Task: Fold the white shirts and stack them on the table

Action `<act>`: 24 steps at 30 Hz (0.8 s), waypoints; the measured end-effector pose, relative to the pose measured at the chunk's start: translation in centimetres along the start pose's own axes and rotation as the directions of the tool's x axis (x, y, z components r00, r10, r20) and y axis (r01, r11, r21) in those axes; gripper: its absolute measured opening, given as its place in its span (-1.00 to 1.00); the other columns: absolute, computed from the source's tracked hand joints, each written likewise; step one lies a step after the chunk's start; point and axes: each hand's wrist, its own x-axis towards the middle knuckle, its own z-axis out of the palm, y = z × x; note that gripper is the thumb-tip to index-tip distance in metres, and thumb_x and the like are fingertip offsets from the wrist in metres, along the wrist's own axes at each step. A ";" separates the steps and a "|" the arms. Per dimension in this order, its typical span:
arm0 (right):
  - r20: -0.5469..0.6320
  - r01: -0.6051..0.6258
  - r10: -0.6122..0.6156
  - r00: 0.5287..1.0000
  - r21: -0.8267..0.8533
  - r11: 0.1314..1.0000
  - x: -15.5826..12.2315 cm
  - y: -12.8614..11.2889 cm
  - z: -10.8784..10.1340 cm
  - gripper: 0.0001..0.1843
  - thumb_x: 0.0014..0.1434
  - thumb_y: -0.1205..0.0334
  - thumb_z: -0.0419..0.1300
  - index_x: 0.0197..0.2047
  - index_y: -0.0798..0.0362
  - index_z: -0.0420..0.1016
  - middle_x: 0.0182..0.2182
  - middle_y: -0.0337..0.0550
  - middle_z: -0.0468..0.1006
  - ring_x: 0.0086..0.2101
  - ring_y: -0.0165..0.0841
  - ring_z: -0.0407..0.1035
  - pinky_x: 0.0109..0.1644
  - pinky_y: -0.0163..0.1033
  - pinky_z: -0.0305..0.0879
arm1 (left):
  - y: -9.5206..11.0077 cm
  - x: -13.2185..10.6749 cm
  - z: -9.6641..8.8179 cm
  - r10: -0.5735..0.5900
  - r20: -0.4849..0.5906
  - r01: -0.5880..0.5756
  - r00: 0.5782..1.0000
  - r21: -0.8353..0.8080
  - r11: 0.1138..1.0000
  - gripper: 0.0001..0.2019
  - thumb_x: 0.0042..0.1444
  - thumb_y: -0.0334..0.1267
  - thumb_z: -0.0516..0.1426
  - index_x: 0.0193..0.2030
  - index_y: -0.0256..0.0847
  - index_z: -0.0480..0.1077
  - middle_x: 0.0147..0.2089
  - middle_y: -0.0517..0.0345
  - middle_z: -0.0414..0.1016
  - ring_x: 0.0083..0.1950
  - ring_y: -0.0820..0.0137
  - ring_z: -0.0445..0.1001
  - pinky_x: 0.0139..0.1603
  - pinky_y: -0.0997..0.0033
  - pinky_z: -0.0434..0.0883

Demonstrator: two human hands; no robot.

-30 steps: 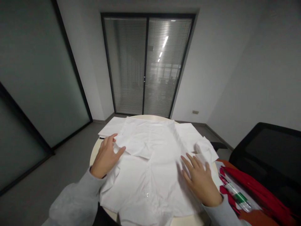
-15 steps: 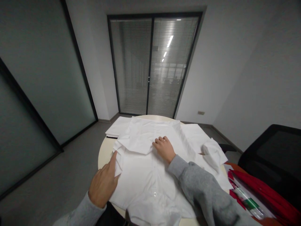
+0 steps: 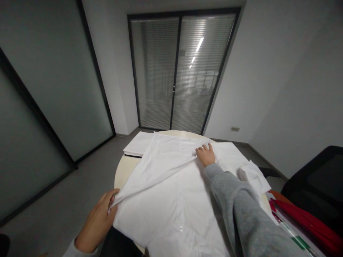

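A white shirt (image 3: 158,200) with a button placket lies spread over a round table, its upper part folded over so that a long edge slants across it. My left hand (image 3: 98,216) is closed on a corner of the fabric, pinched between thumb and fingers, just off the table's left edge. At the far right part of the fold, my right hand (image 3: 205,155) grips the cloth with curled fingers, its fingertips partly hidden. One button shows low on the front.
Folded white cloth (image 3: 136,142) lies at the table's back left, more white cloth (image 3: 227,153) on the right, partly bunched. The pale tabletop (image 3: 122,167) shows on the left. A black chair (image 3: 316,182) and red items (image 3: 305,217) are at right.
My left hand has moved left and nearer, drawing the shirt's corner outward. My right hand has gone farther right and away, and the folded edge is now stretched straighter between them.
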 end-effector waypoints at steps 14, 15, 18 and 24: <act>0.061 0.579 -0.668 0.741 0.444 0.684 -6.5 -7.2 -2.5 -0.27 0.09 0.38 0.19 0.34 -0.16 0.34 0.35 -0.14 0.34 0.30 -0.15 0.18 0.41 0.12 -0.05 | 3.1 -0.6 0.0 0.124 -0.175 -0.136 0.977 -0.054 0.989 -0.64 0.09 -0.25 0.05 0.02 -0.05 0.49 -0.25 0.10 0.45 -0.18 0.20 0.52 -0.12 0.28 0.50; 0.040 0.568 -0.649 0.760 0.446 0.692 -7.0 -7.4 -2.3 -0.36 0.15 0.40 0.15 0.30 -0.12 0.39 0.29 -0.13 0.41 0.24 -0.19 0.25 0.36 0.04 0.05 | 2.8 -0.6 0.0 0.123 -0.170 -0.135 0.978 -0.055 0.989 -0.63 0.07 -0.27 0.05 0.01 -0.06 0.50 -0.24 0.09 0.45 -0.18 0.20 0.51 -0.12 0.28 0.50; -0.047 0.587 -0.609 0.792 0.334 0.738 -7.9 -7.0 -1.7 -0.63 0.32 0.42 0.06 0.10 -0.01 0.51 0.07 -0.07 0.56 0.03 -0.23 0.37 0.12 -0.12 0.21 | 1.6 -0.7 0.4 0.120 -0.118 -0.128 0.986 -0.063 0.990 -0.61 0.01 -0.32 0.05 -0.02 -0.07 0.51 -0.31 0.14 0.40 -0.25 0.23 0.49 -0.18 0.31 0.49; -0.310 0.645 -0.593 0.743 0.094 0.759 -8.0 -4.6 -2.7 -0.74 0.41 0.43 0.01 -0.17 0.05 0.51 -0.21 -0.06 0.55 -0.22 -0.24 0.27 -0.10 -0.14 0.14 | 0.2 -0.5 1.1 0.149 -0.017 -0.150 0.989 -0.052 0.987 -0.57 0.09 -0.30 0.10 0.13 -0.12 0.44 -0.24 0.15 0.47 -0.22 0.28 0.50 -0.17 0.37 0.50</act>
